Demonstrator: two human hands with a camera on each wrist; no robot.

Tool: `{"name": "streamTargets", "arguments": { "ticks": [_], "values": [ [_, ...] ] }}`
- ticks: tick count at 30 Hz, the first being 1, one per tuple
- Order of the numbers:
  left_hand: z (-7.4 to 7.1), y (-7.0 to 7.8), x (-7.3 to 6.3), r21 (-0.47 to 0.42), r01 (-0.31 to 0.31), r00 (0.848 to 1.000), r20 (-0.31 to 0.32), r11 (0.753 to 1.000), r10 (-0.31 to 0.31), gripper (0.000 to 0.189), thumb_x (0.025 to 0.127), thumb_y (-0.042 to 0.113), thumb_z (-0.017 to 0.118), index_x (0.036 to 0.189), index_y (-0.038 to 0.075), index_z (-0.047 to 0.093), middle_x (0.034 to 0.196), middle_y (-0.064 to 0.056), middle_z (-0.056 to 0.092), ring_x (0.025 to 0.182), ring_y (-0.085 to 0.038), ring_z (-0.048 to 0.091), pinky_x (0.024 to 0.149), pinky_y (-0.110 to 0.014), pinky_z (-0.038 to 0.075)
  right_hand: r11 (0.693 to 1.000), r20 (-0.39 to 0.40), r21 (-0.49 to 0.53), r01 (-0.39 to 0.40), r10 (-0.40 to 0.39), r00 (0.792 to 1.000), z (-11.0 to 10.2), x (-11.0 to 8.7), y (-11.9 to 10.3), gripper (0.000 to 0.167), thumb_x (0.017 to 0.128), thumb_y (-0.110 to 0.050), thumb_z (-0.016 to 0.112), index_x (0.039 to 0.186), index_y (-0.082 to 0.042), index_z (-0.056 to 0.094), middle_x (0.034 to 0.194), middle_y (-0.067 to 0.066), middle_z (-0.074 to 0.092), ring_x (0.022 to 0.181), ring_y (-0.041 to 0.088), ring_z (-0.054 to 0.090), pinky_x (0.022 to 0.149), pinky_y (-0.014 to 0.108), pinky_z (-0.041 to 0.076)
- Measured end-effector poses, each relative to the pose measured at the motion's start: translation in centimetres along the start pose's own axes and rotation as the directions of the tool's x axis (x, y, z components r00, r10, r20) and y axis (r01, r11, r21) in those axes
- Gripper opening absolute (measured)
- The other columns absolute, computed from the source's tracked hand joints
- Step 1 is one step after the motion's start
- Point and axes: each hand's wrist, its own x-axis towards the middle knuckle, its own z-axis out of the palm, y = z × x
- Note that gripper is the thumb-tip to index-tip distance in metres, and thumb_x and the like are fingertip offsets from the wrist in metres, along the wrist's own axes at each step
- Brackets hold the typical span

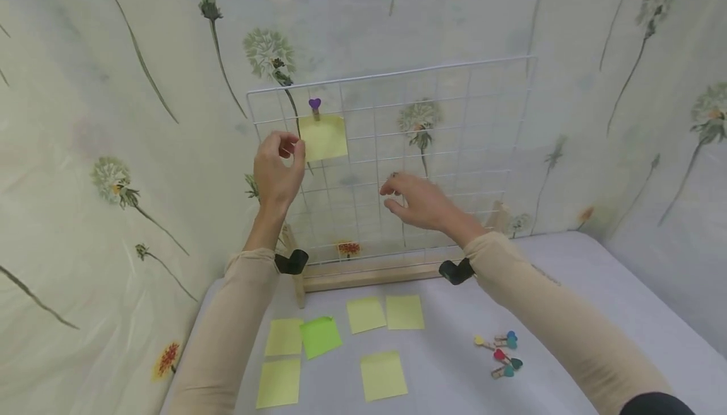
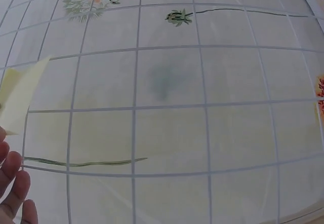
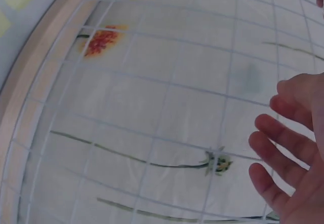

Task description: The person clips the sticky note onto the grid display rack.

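Note:
A yellow sticky note [image 1: 324,139] hangs on the white wire grid [image 1: 392,125] near its upper left, under a small clothespin with a purple heart [image 1: 315,105]. My left hand [image 1: 278,172] is at the note's left edge, thumb and fingertip pinching it. In the left wrist view, the fingers [image 2: 15,183] meet the corner of the note [image 2: 23,92], which stands out from the wires. Lower and to the right, my right hand [image 1: 420,200] hovers before the grid, fingers loosely bent and holding nothing. The right wrist view shows its fingers [image 3: 283,138] spread apart.
The grid stands in a wooden base [image 1: 375,276] on a white-covered table [image 1: 449,377]. Several yellow notes [image 1: 383,375] and a green note [image 1: 320,337] lie in front. Small clothespins with coloured hearts [image 1: 500,356] are clustered at right. A flower-printed curtain [image 1: 352,24] hangs behind.

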Motion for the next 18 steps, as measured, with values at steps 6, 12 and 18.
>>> {"name": "streamTargets", "arguments": {
  "ticks": [6,12,18],
  "values": [
    [-0.5,-0.8,-2.0,0.037,-0.051,0.997,0.065,0.998,0.048,0.019,0.089,0.017,0.060,0.100,0.003,0.066,0.090,-0.014,0.067,0.085,-0.029,0.061,0.080,-0.039,0.048,0.999,0.016,-0.030,-0.015,0.016,1.000,1.3,-1.9,0.9,0.030,0.094,-0.027,0.056,0.119,-0.010,0.059,0.121,0.007,0.060,0.117,0.026,0.054,0.098,0.045,0.043],
    [-0.8,-1.5,-4.2,0.082,-0.068,0.988,0.145,0.994,0.056,0.025,0.089,0.017,0.060,0.109,0.003,0.065,0.100,-0.013,0.068,0.093,-0.030,0.061,0.085,-0.041,0.046,0.998,-0.001,-0.051,-0.023,0.023,1.000,2.6,-3.6,1.7,0.031,0.092,-0.027,0.058,0.117,-0.009,0.061,0.118,0.007,0.062,0.113,0.026,0.057,0.096,0.045,0.046],
    [-0.5,-1.4,-6.7,0.116,-0.066,0.975,0.220,0.991,0.040,0.029,0.089,0.021,0.061,0.114,0.007,0.064,0.109,-0.010,0.067,0.101,-0.028,0.060,0.088,-0.049,0.043,0.998,-0.003,-0.049,-0.043,0.043,0.999,3.7,-5.7,2.3,0.028,0.092,-0.028,0.058,0.115,-0.012,0.061,0.118,0.006,0.061,0.111,0.027,0.057,0.093,0.045,0.047]
  ]
}}
